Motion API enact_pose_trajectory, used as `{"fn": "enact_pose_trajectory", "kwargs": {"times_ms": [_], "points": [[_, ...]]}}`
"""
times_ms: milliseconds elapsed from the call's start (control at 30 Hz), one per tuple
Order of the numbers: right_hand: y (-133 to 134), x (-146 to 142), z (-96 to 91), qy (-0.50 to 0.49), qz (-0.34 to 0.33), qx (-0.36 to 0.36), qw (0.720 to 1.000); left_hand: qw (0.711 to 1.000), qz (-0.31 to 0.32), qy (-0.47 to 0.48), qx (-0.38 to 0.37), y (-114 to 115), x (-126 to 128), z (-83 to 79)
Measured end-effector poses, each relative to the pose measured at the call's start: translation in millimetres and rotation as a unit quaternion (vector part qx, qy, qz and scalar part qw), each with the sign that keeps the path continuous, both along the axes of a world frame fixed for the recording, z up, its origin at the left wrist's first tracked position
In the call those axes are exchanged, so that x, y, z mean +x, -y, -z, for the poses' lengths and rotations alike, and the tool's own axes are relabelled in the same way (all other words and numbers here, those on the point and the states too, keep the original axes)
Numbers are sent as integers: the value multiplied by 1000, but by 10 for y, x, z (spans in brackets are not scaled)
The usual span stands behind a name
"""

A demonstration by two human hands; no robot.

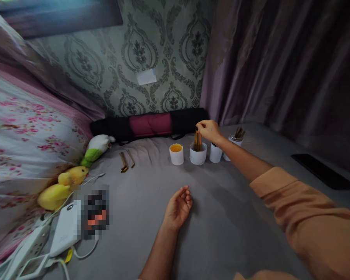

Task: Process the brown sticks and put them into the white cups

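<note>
My right hand (209, 130) is over a wide white cup (198, 157), thumb and finger pinched at the top of a thin brown-gold stick (196, 136). Several such sticks stand upright in that cup, their lower ends hidden by its wall. On the grey sheet below, my left hand (179, 206) rests palm up with its fingers curled in, and nothing shows in it. To the left of the wide cup is a white cup with an orange-yellow inside (176, 155). A smaller white cup (215, 153) stands to the right, partly behind my right wrist.
A white-wrapped jar (235, 139) with dark sticks stands behind my right forearm. Several bent brass-coloured sticks (124, 163) lie at left. A black and maroon roll (150, 125) lies along the wall. Plush toys (54, 196), a white power bank (65, 227) and cables are at left; a black flat object (323, 171) is at right.
</note>
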State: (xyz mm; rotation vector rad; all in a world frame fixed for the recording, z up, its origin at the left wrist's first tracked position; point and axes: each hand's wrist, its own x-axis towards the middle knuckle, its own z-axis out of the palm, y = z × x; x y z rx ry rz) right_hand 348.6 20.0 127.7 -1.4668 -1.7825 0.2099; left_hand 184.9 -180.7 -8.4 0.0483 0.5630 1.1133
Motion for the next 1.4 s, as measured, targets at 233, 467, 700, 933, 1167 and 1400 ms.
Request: {"fn": "enact_pose_trajectory", "kwargs": {"times_ms": [233, 467, 700, 933, 1167, 1400], "points": [[294, -112, 7, -77, -36, -12, 996, 1000, -4, -7, -3, 6, 4, -15], [684, -263, 271, -150, -111, -35, 982, 1000, -1, 16, 1, -1, -5, 20], [918, -413, 721, -186, -131, -130, 965, 1000, -7, 15, 7, -4, -9, 25], [1035, -527, 1105, -171, -140, -167, 961, 1000, -7, 12, 11, -2, -14, 40], [1082, -568, 1339, -92, -108, -155, 978, 1000, -7, 6, 6, -8, -10, 46], [1170, -552, 1452, -11, -98, -152, 983, 1000, 11, 1, 1, -45, -18, 56]]}}
